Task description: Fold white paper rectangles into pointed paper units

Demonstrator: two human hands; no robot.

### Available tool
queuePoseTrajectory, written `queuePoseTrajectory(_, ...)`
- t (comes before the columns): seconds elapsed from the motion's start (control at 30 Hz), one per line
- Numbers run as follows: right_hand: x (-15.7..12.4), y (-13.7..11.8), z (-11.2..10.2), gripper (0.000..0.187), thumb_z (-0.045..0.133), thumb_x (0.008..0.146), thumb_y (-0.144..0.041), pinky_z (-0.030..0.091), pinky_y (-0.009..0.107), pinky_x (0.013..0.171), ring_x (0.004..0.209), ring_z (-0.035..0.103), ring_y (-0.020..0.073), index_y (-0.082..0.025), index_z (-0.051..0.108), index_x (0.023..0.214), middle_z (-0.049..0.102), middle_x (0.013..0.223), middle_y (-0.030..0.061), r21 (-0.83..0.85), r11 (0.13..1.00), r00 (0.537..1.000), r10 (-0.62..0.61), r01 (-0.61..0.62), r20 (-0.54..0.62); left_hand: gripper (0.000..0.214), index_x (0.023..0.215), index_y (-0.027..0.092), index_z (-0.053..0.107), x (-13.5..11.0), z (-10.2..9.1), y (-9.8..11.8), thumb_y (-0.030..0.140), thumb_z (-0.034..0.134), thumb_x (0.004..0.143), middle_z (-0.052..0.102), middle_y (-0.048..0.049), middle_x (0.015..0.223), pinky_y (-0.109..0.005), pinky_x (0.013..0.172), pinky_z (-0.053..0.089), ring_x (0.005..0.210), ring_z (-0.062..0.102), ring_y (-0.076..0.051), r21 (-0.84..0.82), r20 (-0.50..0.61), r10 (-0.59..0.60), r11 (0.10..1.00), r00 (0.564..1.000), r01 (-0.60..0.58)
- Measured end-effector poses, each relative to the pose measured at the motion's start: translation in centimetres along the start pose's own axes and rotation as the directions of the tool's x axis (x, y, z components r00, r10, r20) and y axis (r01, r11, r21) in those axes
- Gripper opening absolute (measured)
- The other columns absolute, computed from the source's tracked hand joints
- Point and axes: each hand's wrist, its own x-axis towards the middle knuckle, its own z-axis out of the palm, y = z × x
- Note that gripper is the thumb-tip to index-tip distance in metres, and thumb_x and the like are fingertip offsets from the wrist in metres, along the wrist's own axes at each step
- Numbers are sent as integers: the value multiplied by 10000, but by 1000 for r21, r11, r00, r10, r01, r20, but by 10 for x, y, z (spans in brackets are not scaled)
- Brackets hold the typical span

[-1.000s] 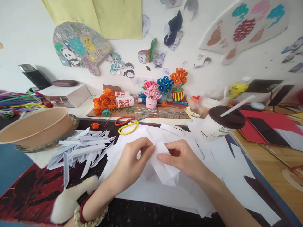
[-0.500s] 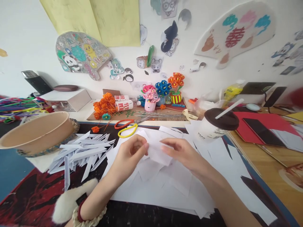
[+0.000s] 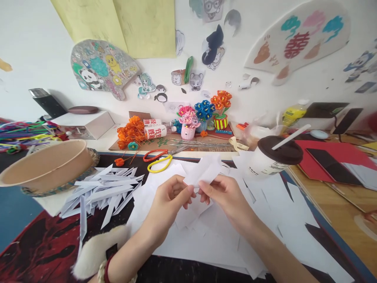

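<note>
A small white piece of paper (image 3: 204,169) is pinched between the thumbs and fingers of both hands, tilted up toward me. My left hand (image 3: 173,193) grips its lower left edge, and my right hand (image 3: 220,190) grips its lower right. Below them lies a spread of white paper sheets (image 3: 203,239), overlapping one another. To the left rests a heap of folded white paper strips (image 3: 101,192). Scissors (image 3: 159,159) with one red and one yellow handle lie just beyond my left hand, blades pointing right.
A round tan basket (image 3: 47,165) stands at the left. At the right is a lidded cup (image 3: 278,155) with a straw. Pipe-cleaner flower pots (image 3: 187,131) and orange flowers (image 3: 131,133) line the back. A dark phone (image 3: 332,166) lies on a red folder at far right.
My right hand has closed on the paper, which was in my left hand alone. The paper has been raised and tilted upward, and both hands have come closer together.
</note>
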Motion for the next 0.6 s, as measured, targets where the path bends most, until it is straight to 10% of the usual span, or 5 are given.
queuePoseTrajectory(0.47,0,-6,-4,310,707,776,-426,454,239,506,541,570,123,-150,678,639,647,593,40,-34,999,999,23,-22,38,193,814,140,621,-3,2,5,320,579,870,586,-8,690,-198,470,366,572,492,-104,251,107,42,965,993,-68)
queuePoseTrajectory(0.6,1,-7,-8,345,752,724,-435,422,237,446,468,553,116,-147,663,558,617,531,26,-51,998,999,28,-30,-31,87,896,163,607,-2,-6,4,237,610,851,622,-8,754,-210,502,417,599,548,-113,478,128,208,844,970,-244)
